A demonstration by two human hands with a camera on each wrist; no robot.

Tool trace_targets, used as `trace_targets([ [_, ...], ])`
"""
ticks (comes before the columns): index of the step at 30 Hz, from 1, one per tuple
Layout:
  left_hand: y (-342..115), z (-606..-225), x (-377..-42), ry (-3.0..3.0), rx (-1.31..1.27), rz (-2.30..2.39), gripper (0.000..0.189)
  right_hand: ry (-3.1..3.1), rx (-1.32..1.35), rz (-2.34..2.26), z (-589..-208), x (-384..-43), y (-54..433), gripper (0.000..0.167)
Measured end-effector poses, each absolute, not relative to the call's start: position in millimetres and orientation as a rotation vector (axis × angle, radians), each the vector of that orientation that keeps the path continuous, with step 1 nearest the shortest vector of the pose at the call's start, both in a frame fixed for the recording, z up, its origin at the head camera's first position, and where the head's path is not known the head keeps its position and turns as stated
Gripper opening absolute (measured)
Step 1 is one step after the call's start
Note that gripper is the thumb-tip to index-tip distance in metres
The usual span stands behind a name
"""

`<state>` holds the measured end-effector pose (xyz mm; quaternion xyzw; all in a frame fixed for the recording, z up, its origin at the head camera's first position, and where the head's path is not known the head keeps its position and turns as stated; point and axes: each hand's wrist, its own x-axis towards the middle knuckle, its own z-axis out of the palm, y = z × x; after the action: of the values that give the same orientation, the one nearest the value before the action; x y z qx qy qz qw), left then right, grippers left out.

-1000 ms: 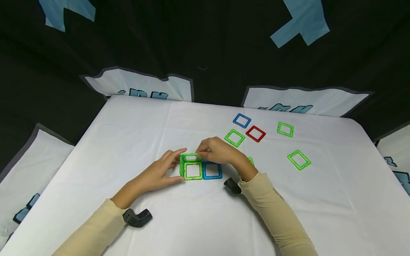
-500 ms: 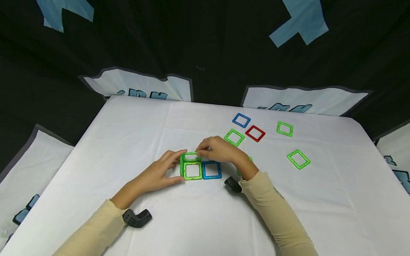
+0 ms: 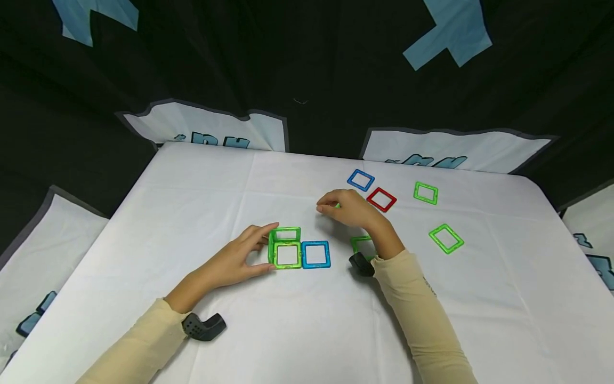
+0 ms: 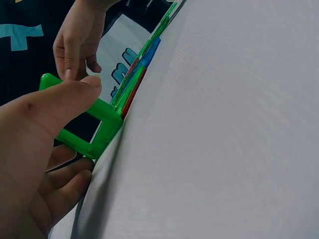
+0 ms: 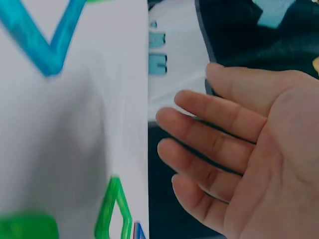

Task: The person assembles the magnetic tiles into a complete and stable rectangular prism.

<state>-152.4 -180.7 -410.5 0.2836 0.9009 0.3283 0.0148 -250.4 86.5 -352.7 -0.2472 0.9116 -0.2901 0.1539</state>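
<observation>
Green magnetic tiles stand joined at the table's middle in the head view: a flat green tile [image 3: 288, 266], an upright back tile [image 3: 288, 229] and an upright left tile [image 3: 271, 248]. A blue magnetic tile [image 3: 315, 265] lies flat against the flat green one's right side. My left hand [image 3: 232, 261] holds the upright left tile between thumb and fingers, and the left wrist view shows the thumb across that green tile [image 4: 107, 132]. My right hand [image 3: 350, 208] hovers apart from the structure, holding nothing; its fingers [image 5: 209, 134] are loosely bent in the right wrist view.
Loose tiles lie at the back right: a blue one [image 3: 365, 174], a red one [image 3: 387, 193] and two green ones, one farther back [image 3: 427, 185] and one nearer [image 3: 454, 233]. Another green tile [image 3: 355, 246] lies partly under my right wrist. One more green tile is mostly hidden behind my right hand.
My right hand has let go of the upright back tile's top right corner and moved right and away from me. The left hand and the joined tiles have stayed in place.
</observation>
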Motion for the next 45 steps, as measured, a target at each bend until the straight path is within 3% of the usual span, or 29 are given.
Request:
trace_targets([
  [12,-180.5,-409.9,-152.5,2.795,0.875,1.040,0.079,2.690,-0.331,-0.635,-362.3,-271.1,122.0,0.046],
  [24,-181.7,-411.5,-153.1,2.779,0.879,1.068,0.079,2.706,-0.246,-0.489,-367.5,-272.4,118.0,0.071],
  [45,-181.4,-411.6,-153.1,2.772,0.874,1.075,0.079,2.753,-0.246,-0.290,-374.8,-271.2,106.5,0.069],
])
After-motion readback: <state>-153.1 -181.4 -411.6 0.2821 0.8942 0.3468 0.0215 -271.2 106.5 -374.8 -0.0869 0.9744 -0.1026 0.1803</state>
